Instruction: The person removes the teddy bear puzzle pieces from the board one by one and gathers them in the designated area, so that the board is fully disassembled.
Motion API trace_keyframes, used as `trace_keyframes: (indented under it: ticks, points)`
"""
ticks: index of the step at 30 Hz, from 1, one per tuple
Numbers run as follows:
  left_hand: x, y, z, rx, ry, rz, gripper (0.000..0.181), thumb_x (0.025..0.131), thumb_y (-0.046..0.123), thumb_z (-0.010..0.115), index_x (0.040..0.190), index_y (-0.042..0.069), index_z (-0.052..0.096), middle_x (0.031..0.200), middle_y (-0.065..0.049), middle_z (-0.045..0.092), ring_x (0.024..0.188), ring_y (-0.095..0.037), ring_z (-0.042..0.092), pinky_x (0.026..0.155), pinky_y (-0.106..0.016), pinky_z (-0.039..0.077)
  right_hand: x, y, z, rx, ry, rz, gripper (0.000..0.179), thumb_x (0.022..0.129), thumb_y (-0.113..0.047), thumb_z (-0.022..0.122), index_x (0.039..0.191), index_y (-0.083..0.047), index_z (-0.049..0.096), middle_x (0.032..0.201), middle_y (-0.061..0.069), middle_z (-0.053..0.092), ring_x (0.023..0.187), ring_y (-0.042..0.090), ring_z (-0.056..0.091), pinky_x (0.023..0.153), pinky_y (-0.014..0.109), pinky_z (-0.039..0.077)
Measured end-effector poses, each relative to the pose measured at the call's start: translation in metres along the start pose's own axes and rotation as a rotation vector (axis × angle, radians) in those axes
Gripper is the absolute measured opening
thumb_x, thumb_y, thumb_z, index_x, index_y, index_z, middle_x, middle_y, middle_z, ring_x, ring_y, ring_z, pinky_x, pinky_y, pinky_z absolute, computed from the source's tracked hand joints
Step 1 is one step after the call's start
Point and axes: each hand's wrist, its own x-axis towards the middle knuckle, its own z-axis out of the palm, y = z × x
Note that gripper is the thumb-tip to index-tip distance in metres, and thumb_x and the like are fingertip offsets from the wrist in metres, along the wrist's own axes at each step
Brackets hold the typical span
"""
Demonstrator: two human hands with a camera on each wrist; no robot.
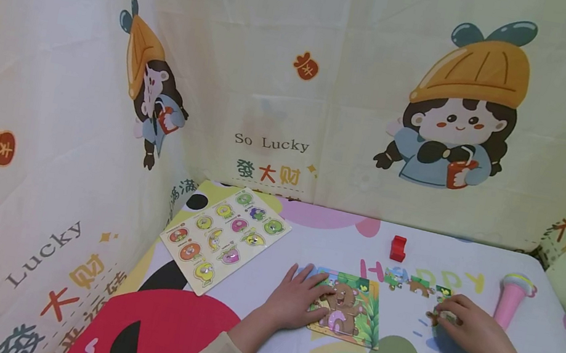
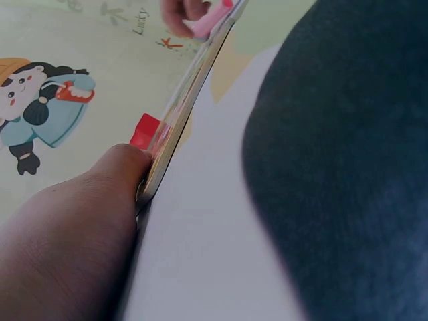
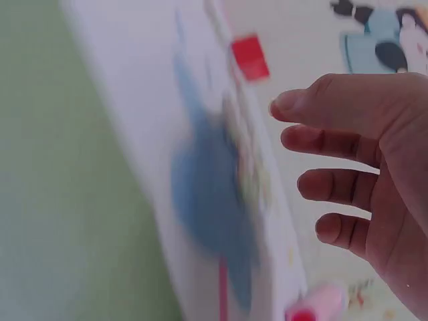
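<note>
A bear jigsaw puzzle (image 1: pixel 350 313) in a flat square tray lies on the table. My left hand (image 1: pixel 292 303) rests on its left side with fingers spread; the left wrist view shows the thumb (image 2: pixel 124 167) at the board's edge. Several loose puzzle pieces (image 1: pixel 419 285) lie in a row to the right of the board. My right hand (image 1: pixel 473 330) is over the right end of these pieces, partly covering a brown piece (image 1: pixel 432 317). In the right wrist view its fingers (image 3: pixel 338 187) are loosely bent and apart, with nothing seen between them.
A fruit-picture board (image 1: pixel 224 238) lies at the table's left back. Behind the loose pieces stands a small red object (image 1: pixel 398 249). A pink toy microphone (image 1: pixel 510 302) lies beyond my right hand. Printed cloth walls (image 1: pixel 329 103) enclose the table's back and sides.
</note>
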Motion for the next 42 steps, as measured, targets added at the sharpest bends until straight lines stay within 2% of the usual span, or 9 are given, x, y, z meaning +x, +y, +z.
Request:
trace_keyframes:
  ticks: [5,7,13,17,21,26,31,35,42]
  points:
    - [0.000,0.000,-0.001,-0.019,0.009,-0.009,0.051,0.098,0.064,0.038,0.144,0.044,0.044,0.160,0.012,0.032,0.153,-0.026,0.022,0.121,-0.058,0.019,0.026,-0.036,0.003,0.074,-0.102,0.027,0.025,0.087,-0.018,0.073,0.111,-0.012,0.070,0.116,0.009,0.063,0.073,0.001,0.048,0.062,0.025,0.045]
    - [-0.001,0.000,-0.001,-0.018,0.013,-0.009,0.051,0.098,0.064,0.039,0.144,0.043,0.045,0.160,0.012,0.033,0.152,-0.026,0.023,0.121,-0.058,0.020,0.036,-0.051,0.009,0.106,-0.135,0.035,0.028,0.088,-0.020,0.072,0.115,-0.012,0.069,0.117,0.009,0.063,0.076,0.004,0.048,0.062,0.024,0.044]
    - [-0.001,0.000,-0.002,-0.021,0.013,-0.001,0.051,0.098,0.064,0.038,0.143,0.041,0.047,0.160,0.011,0.034,0.152,-0.027,0.024,0.121,-0.058,0.020,0.059,-0.088,0.029,0.188,-0.252,0.074,0.039,0.087,-0.030,0.074,0.122,-0.013,0.066,0.118,0.005,0.063,0.087,0.015,0.052,0.071,0.031,0.049]
    - [-0.001,0.000,-0.002,-0.017,0.009,0.001,0.052,0.098,0.064,0.038,0.143,0.040,0.046,0.159,0.011,0.035,0.152,-0.027,0.024,0.121,-0.058,0.020,0.069,-0.103,0.040,0.192,-0.279,0.018,0.043,0.087,-0.035,0.074,0.123,-0.012,0.065,0.117,0.003,0.064,0.097,0.021,0.061,0.084,0.042,0.055]
    - [0.000,0.000,-0.001,-0.005,0.013,0.005,0.052,0.098,0.065,0.037,0.143,0.040,0.046,0.159,0.010,0.035,0.152,-0.027,0.024,0.120,-0.058,0.020,0.076,-0.115,0.048,0.170,-0.279,-0.024,0.044,0.084,-0.039,0.076,0.118,-0.013,0.066,0.112,0.002,0.065,0.102,0.022,0.063,0.091,0.048,0.054]
    - [0.000,0.000,-0.001,-0.003,0.016,0.005,0.052,0.098,0.065,0.037,0.142,0.040,0.047,0.159,0.010,0.036,0.152,-0.027,0.024,0.120,-0.057,0.021,0.081,-0.126,0.054,0.181,-0.325,0.004,0.045,0.080,-0.041,0.081,0.115,-0.016,0.065,0.106,-0.003,0.060,0.086,0.012,0.057,0.079,0.037,0.053]
    - [0.001,0.000,0.000,0.006,0.031,0.005,0.051,0.098,0.065,0.036,0.141,0.041,0.048,0.158,0.011,0.037,0.152,-0.027,0.025,0.120,-0.057,0.021,0.083,-0.133,0.056,0.206,-0.340,0.021,0.044,0.079,-0.032,0.082,0.115,-0.014,0.063,0.101,-0.003,0.057,0.080,0.009,0.052,0.073,0.031,0.051]
    - [0.001,0.000,0.001,-0.003,0.033,0.003,0.050,0.098,0.065,0.037,0.140,0.042,0.049,0.158,0.011,0.037,0.152,-0.027,0.025,0.120,-0.058,0.021,0.086,-0.135,0.057,0.267,-0.348,0.051,0.042,0.080,-0.025,0.083,0.112,-0.012,0.061,0.098,-0.002,0.056,0.082,0.011,0.053,0.074,0.032,0.051]
    - [0.001,-0.001,0.000,-0.029,0.026,-0.002,0.049,0.098,0.064,0.039,0.140,0.043,0.049,0.159,0.011,0.036,0.152,-0.027,0.024,0.121,-0.058,0.020,0.090,-0.133,0.060,0.341,-0.378,0.091,0.048,0.079,-0.021,0.083,0.117,-0.008,0.057,0.102,0.001,0.056,0.088,0.012,0.056,0.078,0.034,0.051]
